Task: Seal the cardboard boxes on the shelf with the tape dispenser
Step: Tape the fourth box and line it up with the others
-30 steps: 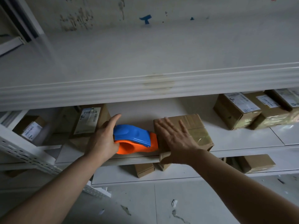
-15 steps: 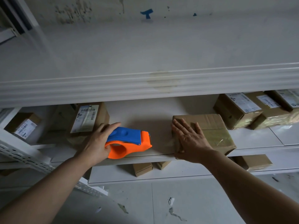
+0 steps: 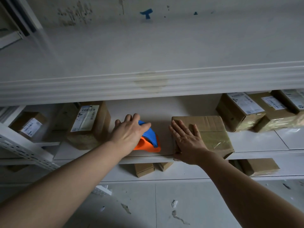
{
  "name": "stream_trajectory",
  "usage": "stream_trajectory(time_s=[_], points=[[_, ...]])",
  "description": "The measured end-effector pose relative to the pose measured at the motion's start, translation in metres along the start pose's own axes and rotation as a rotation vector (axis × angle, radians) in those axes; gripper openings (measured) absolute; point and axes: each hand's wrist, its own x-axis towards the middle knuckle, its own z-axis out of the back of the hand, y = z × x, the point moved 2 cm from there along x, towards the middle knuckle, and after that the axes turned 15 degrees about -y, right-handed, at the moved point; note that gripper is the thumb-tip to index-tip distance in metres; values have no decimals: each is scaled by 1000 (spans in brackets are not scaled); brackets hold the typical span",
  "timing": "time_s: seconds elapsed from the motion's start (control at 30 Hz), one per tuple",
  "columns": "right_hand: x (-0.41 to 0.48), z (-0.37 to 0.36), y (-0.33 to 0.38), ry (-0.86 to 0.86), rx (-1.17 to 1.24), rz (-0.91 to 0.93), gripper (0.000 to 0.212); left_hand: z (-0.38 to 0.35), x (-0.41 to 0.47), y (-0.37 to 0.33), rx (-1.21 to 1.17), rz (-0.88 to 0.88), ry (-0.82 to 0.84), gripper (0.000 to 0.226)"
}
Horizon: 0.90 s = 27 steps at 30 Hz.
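The tape dispenser (image 3: 148, 144) sits on the shelf (image 3: 164, 112), gripped by the left hand (image 3: 128, 134), fingers curled over its blue top. Just right of them, the right hand (image 3: 187, 142) lies flat, fingers straight, on the cardboard box (image 3: 212, 129). Press firmly and lead the dispenser squarely onto the seam.

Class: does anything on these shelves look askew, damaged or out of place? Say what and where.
The cardboard box under the right hand sits skewed, its near corner reaching the front edge of the shelf. A yellowish stain marks the front lip of the upper shelf, and wall paint above is flaking.
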Motion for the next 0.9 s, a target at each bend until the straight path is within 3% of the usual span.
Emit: stream_trajectory(time_s=[0.2, 0.3, 0.37, 0.5, 0.7, 0.77, 0.9], points=[[-1, 2, 2, -8, 31, -2, 96, 3, 6, -1, 24, 70, 7, 55], [-8, 3, -3, 0, 29, -10, 96, 1, -6, 3, 183, 47, 96, 37], [-12, 2, -9, -10, 16, -3, 96, -1, -21, 28, 225, 147, 159, 36], [-11, 2, -11, 3, 41, 1, 88, 8, -37, 63, -132, 402, 38, 74], [-11, 6, -14, -56, 123, -20, 80, -17, -22, 15, -603, 593, -52, 83], [-14, 8, -15, -50, 124, -10, 88, -24, -18, -6, -572, 516, -149, 81], [-19, 9, -17, -13, 95, 17, 103, -40, -16, -39, -163, 138, -342, 80]])
